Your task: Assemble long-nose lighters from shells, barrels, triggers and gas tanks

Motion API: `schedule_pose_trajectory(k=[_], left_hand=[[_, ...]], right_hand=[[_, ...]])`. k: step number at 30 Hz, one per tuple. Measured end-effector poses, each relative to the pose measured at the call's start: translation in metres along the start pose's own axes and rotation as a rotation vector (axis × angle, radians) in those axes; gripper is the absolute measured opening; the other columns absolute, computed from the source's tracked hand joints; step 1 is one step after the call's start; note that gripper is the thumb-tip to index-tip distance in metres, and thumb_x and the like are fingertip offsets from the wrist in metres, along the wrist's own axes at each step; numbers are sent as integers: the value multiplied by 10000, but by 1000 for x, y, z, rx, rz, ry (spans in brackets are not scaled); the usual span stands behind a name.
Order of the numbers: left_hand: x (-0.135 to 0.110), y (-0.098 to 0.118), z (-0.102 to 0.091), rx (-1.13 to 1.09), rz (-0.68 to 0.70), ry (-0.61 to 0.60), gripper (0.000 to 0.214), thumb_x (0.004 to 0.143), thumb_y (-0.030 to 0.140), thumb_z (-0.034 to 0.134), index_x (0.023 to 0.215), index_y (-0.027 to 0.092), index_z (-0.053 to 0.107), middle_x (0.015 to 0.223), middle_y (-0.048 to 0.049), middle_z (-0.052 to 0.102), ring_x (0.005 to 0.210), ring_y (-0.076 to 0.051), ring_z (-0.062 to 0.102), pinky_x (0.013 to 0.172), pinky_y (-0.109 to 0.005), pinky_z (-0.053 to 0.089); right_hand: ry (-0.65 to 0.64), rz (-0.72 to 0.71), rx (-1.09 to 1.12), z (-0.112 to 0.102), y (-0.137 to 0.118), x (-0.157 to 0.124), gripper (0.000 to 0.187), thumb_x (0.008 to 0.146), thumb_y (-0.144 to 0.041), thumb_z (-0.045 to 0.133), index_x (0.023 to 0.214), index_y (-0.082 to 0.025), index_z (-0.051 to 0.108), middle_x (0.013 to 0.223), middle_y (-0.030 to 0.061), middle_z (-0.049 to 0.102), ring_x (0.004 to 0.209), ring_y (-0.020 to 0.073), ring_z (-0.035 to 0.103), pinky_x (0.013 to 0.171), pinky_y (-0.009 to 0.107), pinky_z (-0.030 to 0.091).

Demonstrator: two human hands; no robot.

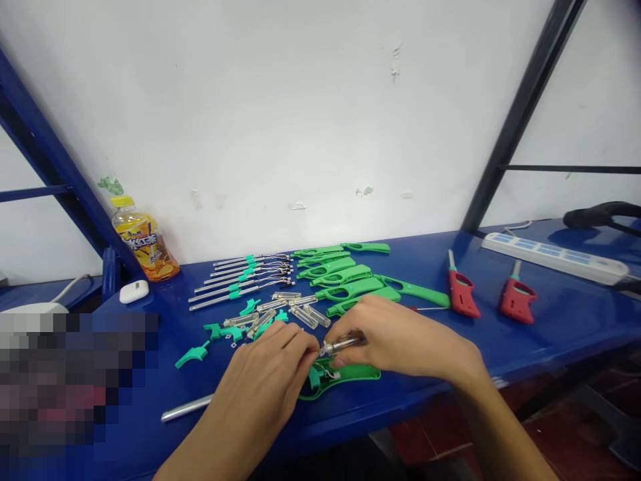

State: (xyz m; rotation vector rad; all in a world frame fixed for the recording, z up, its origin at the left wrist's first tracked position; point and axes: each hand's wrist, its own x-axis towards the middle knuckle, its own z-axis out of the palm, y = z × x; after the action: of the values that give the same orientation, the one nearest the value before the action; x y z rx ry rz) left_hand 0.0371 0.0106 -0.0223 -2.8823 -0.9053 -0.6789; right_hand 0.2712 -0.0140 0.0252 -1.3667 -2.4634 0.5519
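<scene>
My left hand [273, 381] and my right hand [400, 341] meet near the front edge of a blue table [551, 334]. Together they pinch a small clear gas cylinder with a metal end [343, 345]. Under it lies a green lighter shell [345, 377] with a metal tube [186, 408] sticking out to the left, partly hidden by my left hand. Both hands have their fingers closed around the parts.
Behind the hands lie several green shells [345, 274], metal tubes with teal collars [240, 277], clear cylinders [295, 308] and teal triggers [193, 355]. Two red lighters [463, 294] lie at the right, near a white power strip [555, 256]. At the left stand a tea bottle [143, 240] and a white case [133, 291].
</scene>
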Motion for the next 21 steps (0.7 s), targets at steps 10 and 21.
schedule_pose_trajectory(k=[10, 21], left_hand=[[-31, -45, -32, -56, -202, -84, 257, 1076, 340, 529, 1091, 315, 784, 1101, -8, 815, 981, -270, 770, 834, -382, 563], [-31, -53, -32, -235, -289, -374, 200, 995, 275, 607, 1017, 309, 803, 1052, 17, 810, 971, -228, 741, 859, -328, 516]], right_hand=[[-19, 48, -29, 4, 9, -5, 164, 964, -359, 839, 1089, -254, 852, 1041, 30, 749, 966, 227, 672, 789, 306, 430], [-90, 171, -3, 1, 9, -3, 279, 911, -408, 885, 1141, -258, 831, 1110, 30, 788, 1025, 256, 686, 768, 306, 445]])
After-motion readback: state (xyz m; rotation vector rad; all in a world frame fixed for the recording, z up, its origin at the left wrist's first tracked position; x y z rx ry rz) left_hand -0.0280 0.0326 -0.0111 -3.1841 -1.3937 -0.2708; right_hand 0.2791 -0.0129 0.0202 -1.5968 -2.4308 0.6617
